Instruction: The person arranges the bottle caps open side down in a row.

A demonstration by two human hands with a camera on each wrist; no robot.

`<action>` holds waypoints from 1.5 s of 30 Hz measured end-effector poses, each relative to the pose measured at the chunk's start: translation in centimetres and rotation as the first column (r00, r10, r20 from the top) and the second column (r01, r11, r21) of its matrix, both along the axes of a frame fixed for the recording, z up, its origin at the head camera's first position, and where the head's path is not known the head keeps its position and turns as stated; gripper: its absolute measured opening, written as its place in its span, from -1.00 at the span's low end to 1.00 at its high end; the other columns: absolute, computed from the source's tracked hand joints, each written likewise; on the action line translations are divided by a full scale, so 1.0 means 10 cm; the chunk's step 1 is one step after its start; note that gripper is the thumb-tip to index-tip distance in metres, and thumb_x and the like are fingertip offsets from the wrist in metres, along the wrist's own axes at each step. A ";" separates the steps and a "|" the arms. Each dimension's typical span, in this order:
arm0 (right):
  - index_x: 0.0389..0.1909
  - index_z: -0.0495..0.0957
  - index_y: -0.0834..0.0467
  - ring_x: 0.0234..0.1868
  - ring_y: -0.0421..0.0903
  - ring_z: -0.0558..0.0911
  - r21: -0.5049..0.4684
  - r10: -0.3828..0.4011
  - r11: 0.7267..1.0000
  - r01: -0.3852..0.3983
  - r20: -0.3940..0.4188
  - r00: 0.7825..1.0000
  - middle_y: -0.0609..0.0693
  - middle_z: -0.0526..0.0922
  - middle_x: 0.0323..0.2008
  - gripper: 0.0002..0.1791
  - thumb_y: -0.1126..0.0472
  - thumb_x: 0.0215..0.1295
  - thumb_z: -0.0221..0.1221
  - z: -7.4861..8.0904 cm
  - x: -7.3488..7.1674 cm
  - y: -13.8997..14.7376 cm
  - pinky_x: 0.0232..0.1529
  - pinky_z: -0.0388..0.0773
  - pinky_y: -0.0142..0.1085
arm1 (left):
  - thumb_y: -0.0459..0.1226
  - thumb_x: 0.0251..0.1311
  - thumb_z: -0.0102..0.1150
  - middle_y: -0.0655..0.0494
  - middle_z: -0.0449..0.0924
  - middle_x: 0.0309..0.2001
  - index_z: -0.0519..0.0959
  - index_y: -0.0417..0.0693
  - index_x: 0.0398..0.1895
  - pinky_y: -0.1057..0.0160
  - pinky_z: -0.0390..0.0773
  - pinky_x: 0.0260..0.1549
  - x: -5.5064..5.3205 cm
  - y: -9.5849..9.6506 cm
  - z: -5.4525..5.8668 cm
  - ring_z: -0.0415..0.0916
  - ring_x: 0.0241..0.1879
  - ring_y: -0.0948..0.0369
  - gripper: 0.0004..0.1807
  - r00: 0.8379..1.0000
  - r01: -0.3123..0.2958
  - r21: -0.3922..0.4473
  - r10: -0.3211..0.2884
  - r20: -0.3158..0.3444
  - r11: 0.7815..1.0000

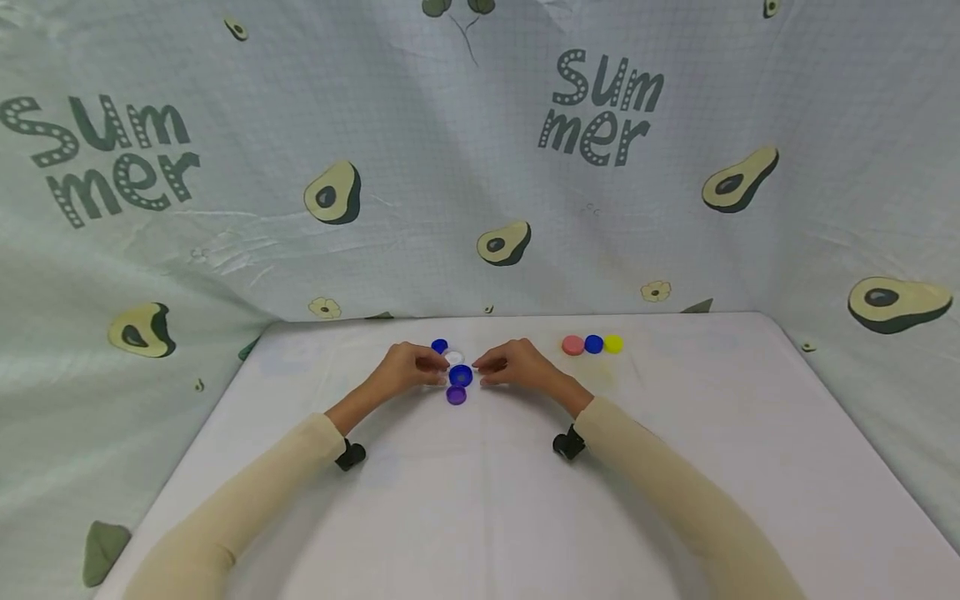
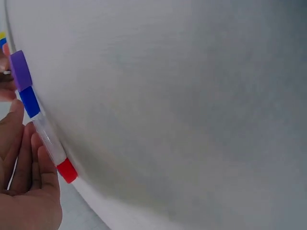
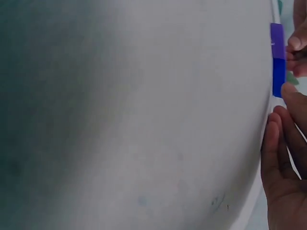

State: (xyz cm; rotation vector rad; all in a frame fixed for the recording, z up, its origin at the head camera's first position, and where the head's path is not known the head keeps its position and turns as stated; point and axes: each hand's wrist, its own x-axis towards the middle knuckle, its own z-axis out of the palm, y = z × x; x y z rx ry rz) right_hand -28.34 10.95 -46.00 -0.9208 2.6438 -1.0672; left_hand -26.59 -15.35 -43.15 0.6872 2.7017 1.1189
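Note:
Small round plastic caps lie in a cluster between the two hands: a blue cap [image 1: 461, 376], a purple cap [image 1: 456, 395] in front of it, a whitish cap [image 1: 453, 357] behind, and another blue cap [image 1: 439, 344] farther back. At the cluster's left, the left hand [image 1: 408, 365] has its thumb beside the front blue cap. A clear piece [image 2: 49, 140] and a red piece [image 2: 67, 171] stand before its fingers in the left wrist view; the hand mostly hides them from the head view. From the right, the right hand [image 1: 517, 365] reaches its loosely bent fingertips to the front blue cap's edge.
Behind and right of the right hand, a pink cap [image 1: 573, 345], a blue cap [image 1: 594, 344] and a yellow cap [image 1: 613, 343] form a row. All lie on a white-covered table [image 1: 480, 500]. A printed cloth [image 1: 420, 167] hangs behind it.

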 end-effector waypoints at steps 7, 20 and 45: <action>0.03 0.74 0.18 -0.19 -0.22 0.71 0.013 -0.044 0.999 0.044 0.021 0.999 -0.03 0.80 -0.16 -0.67 0.23 0.24 0.43 0.04 -0.03 -0.19 -0.14 0.65 -0.40 | -0.38 0.11 0.49 -0.01 0.77 -0.24 0.75 -0.26 -0.16 0.31 0.62 -0.25 0.00 0.02 0.06 0.62 -0.28 0.21 -0.77 0.999 0.015 -0.056 -0.017 -0.038 0.998; -0.05 0.76 0.22 -0.29 -0.25 0.71 0.032 -0.083 0.996 0.080 0.094 0.992 -0.03 0.80 -0.28 -0.67 0.28 0.14 0.49 0.12 -0.07 -0.26 -0.22 0.63 -0.44 | -0.40 0.07 0.51 -0.01 0.75 -0.38 0.76 -0.32 -0.23 0.38 0.57 -0.40 -0.10 0.15 0.13 0.57 -0.41 0.27 -0.79 0.993 0.079 -0.182 -0.092 -0.067 0.980; 0.04 0.73 0.18 -0.15 -0.20 0.72 -0.111 -0.082 0.989 0.101 0.161 0.983 -0.02 0.79 -0.14 -0.64 0.27 0.21 0.44 0.22 -0.06 -0.16 -0.04 0.65 -0.35 | -0.37 0.21 0.41 -0.09 0.75 -0.11 0.70 -0.28 -0.05 0.18 0.67 -0.06 -0.05 0.13 0.13 0.69 -0.10 0.06 -0.73 0.998 0.036 0.030 -0.034 -0.053 0.999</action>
